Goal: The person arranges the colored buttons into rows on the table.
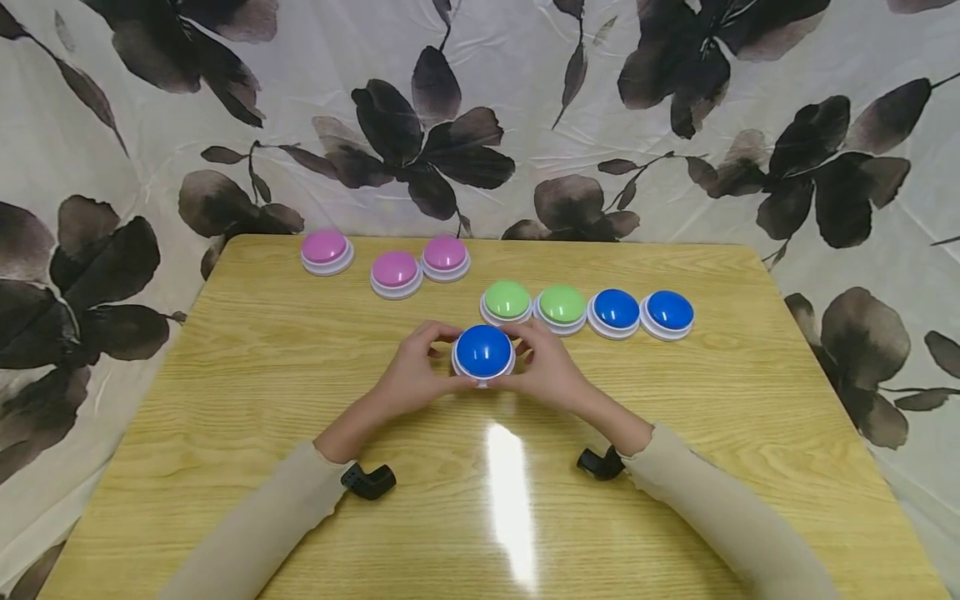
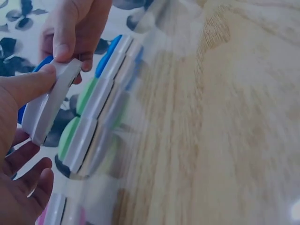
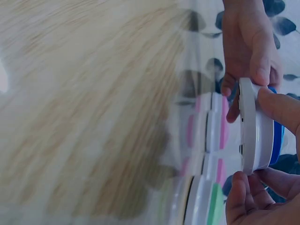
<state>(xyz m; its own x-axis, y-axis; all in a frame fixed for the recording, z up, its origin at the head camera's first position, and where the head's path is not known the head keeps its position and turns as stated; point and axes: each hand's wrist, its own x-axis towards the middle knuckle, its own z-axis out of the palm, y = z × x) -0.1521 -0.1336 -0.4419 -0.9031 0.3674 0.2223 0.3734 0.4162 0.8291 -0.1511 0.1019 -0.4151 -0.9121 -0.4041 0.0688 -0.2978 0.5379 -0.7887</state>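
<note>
Between both hands, raised off the wooden table (image 1: 300,400), is a blue push button (image 1: 483,351) with a round white base. My left hand (image 1: 420,371) grips its left side and my right hand (image 1: 546,367) its right side, thumbs at the near edge. In the left wrist view the white base (image 2: 56,101) is tilted, with the left thumb (image 2: 33,84) on it. The right wrist view shows the base (image 3: 255,131) edge-on, clear of the table. Just behind the held button stand two green buttons (image 1: 507,300) side by side.
Two more blue buttons (image 1: 616,311) continue the row to the right of the green ones. Several pink buttons (image 1: 395,271) sit at the back left. A flower-patterned cloth (image 1: 300,100) hangs behind the table. Each wrist carries a small black camera (image 1: 369,482).
</note>
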